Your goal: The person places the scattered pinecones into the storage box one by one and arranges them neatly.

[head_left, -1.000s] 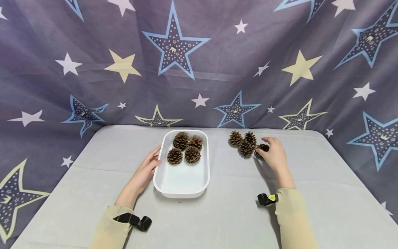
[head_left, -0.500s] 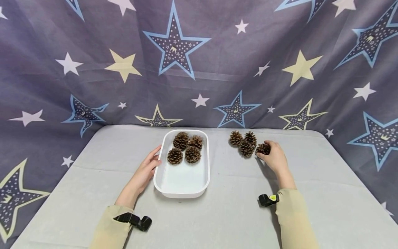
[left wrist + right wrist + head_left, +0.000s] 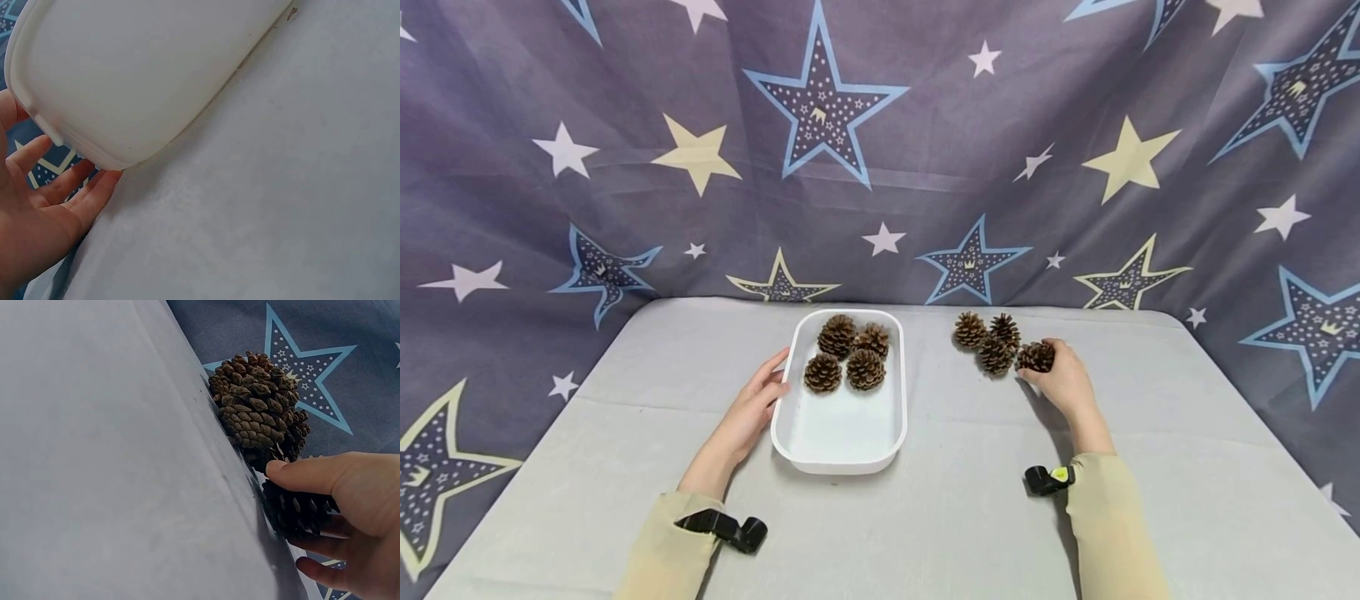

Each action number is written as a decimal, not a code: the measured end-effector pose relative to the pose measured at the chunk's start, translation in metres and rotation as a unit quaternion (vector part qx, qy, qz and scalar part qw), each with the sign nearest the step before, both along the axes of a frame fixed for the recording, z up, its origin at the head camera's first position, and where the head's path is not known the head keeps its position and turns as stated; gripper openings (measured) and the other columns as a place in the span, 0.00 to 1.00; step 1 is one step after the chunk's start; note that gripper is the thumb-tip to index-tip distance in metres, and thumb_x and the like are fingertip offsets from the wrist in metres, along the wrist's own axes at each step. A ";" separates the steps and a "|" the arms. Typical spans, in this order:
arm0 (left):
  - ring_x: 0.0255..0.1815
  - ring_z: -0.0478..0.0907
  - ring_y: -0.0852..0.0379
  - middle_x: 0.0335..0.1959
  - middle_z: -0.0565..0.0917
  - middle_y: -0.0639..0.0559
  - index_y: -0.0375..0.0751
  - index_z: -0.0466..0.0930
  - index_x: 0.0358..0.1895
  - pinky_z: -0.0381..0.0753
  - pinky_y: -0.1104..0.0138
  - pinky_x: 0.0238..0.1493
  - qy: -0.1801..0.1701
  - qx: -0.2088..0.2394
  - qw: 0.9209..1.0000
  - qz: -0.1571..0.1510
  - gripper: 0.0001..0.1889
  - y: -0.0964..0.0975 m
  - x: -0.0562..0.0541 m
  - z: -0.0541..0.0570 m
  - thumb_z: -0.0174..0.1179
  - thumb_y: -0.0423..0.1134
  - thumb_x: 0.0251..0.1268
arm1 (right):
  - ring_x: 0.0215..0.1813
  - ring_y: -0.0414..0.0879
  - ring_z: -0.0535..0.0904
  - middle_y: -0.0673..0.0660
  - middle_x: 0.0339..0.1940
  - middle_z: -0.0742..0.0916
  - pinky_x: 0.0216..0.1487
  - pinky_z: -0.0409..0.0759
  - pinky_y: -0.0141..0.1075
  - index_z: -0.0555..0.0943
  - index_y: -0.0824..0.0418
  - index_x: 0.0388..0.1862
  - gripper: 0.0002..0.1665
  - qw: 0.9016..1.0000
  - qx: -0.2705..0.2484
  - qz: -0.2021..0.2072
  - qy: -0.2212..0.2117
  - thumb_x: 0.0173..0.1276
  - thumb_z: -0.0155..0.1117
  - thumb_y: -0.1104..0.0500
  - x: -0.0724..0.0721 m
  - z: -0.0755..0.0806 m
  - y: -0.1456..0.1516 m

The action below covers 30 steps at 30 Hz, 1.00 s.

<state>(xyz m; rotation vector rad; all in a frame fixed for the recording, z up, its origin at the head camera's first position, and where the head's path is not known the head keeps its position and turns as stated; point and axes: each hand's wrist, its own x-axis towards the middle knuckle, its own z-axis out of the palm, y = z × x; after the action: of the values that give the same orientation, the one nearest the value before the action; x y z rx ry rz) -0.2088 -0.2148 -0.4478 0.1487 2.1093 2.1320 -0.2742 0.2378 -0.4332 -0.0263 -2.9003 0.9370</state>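
A white plastic tray stands on the table left of centre, with several brown pine cones grouped in its far half. My left hand rests against the tray's left side, its fairly straight fingers touching the wall, as the left wrist view also shows. To the right, my right hand holds a pine cone between thumb and fingers, low at the table surface. In the right wrist view the thumb lies along the near side of that dark cone. The fingers partly cover it.
Several more pine cones form a cluster just left of the held one. Grey cloth covers the table. A star-patterned curtain hangs behind its far edge. Each sleeve carries a black wrist camera.
My right hand's thumb and fingers have closed round the rightmost pine cone, which sat between spread fingers one second ago. The left hand and tray stay in place.
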 end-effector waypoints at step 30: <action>0.60 0.65 0.46 0.65 0.61 0.40 0.55 0.49 0.71 0.73 0.69 0.51 -0.002 -0.001 1.000 -0.001 0.30 -0.001 -0.001 -0.001 0.44 0.36 0.66 | 0.63 0.65 0.61 0.71 0.62 0.68 0.63 0.58 0.56 0.61 0.67 0.65 0.45 0.995 -0.020 0.000 0.094 0.56 0.65 0.45 0.011 0.038 -0.022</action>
<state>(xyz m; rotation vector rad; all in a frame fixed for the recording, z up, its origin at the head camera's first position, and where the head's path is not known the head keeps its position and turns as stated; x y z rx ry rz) -0.2101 -0.2156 -0.4490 0.1463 2.1070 2.1271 -0.2632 0.2161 -0.3952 0.0543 -2.7099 0.9434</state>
